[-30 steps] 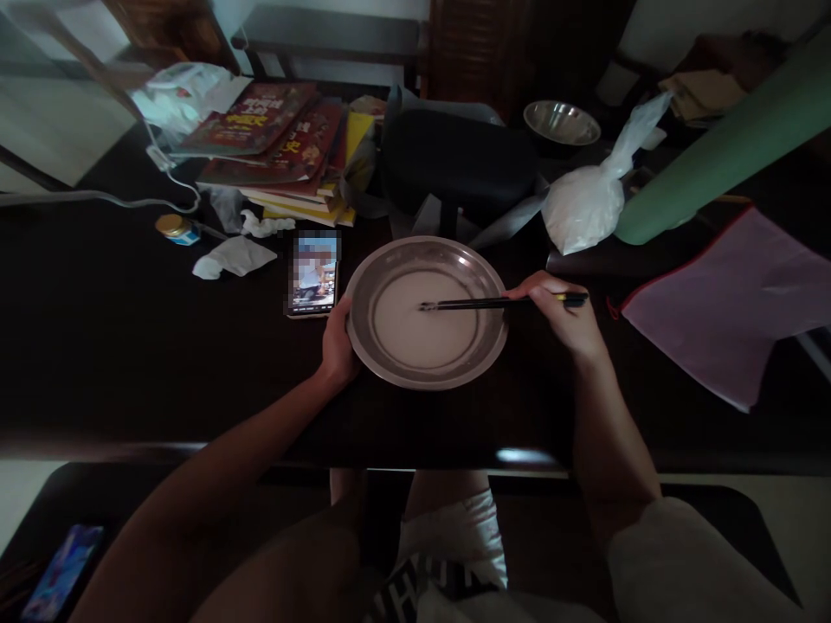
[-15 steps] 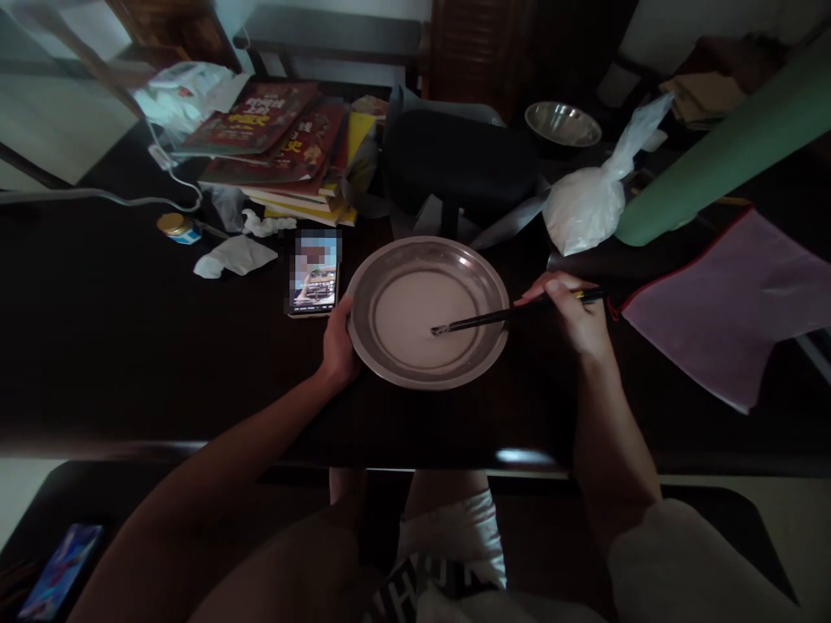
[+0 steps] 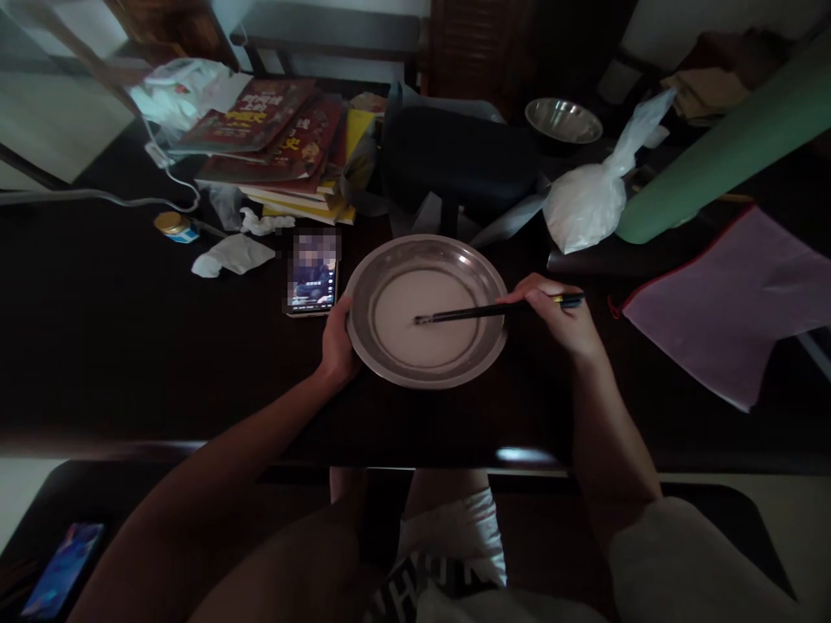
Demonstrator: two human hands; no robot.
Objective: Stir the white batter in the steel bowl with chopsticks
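Clearly the left hand [image 3: 338, 344] grips the rim of the metal bowl [image 3: 389, 368] on the worktop [image 3: 130, 346]; right-hand fingers [image 3: 542, 303] pinch the chopsticks [image 3: 480, 311], tips in sloshy pale batter [image 3: 421, 333]. The bowl looks stiff, slick and best steadied at its rim.

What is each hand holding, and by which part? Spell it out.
The right hand holds a pair of chopsticks near their back end, tips in the pale liquid. The left hand grips the metal bowl by its left rim.
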